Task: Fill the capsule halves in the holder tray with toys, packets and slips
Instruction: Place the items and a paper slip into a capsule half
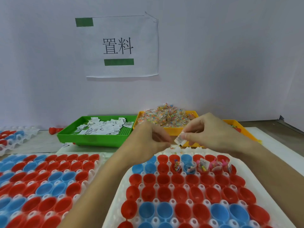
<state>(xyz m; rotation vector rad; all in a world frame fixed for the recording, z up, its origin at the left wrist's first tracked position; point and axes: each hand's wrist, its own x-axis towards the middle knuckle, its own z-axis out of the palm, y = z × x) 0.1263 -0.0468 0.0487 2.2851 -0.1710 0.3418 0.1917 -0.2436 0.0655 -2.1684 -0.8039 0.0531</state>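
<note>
**Slip held above the white capsule tray**

While the right hand (212, 132) pinches a small folded white paper slip (179, 139) between thumb and fingertips, the left hand (148, 139) is close beside it with fingers curled inward; the blur hides whether it holds anything. Both hands are above the far edge of the white moulded plastic holder tray (118, 195), whose surface has round bumps between the cups.

Glossy red capsule halves (180, 193) and blue capsule halves (147, 209), smooth and egg-shaped, sit open side up in its rows. In the second row from the far edge, five cups on the right are filled: clear crinkled packets of coloured beads (202, 167), paper slips and a pink plastic toy (213, 163) stand out of them.

A second holder tray (94, 170) of the same kind lies to the left, also with red and blue halves. Behind, a green perforated plastic bin (92, 139) holds many white slips, and a yellow plastic bin (172, 130) beside it is heaped with bead packets. A white paper sign (121, 46) with black characters and green bars is on the pale wall.
</note>
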